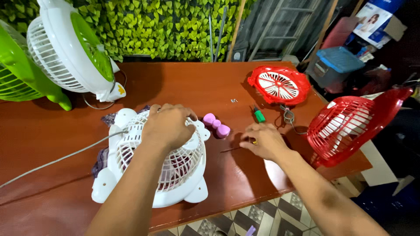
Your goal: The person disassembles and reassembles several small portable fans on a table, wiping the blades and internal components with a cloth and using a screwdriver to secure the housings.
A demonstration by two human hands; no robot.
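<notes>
Leftmost, at ten o'clock on the reddish-brown counter (52,144), stand a green fan (17,72) and, just beside it, a white fan with a green hub (65,48), both tilted. A grey cord (57,159) runs in from the left edge to the white fan housing (157,161), which lies flat near the counter's front edge at seven o'clock, over a scrap of dark cloth (101,158). The left hand (168,126) rests on top of its grille, fingers (183,111) curled down and spread over the centre, pressing rather than gripping. Just beside the housing, at its two o'clock, lies a pink bow-shaped piece (215,125). Further right the right hand (264,140) lies flat on the counter, fingers closed on a thin screwdriver shaft (231,149); a green-handled tool (259,115) lies just above it. At one o'clock sits a red fan grille (279,85), with a wire loop (288,116) below it. A red fan (350,126) leans at the right edge.
</notes>
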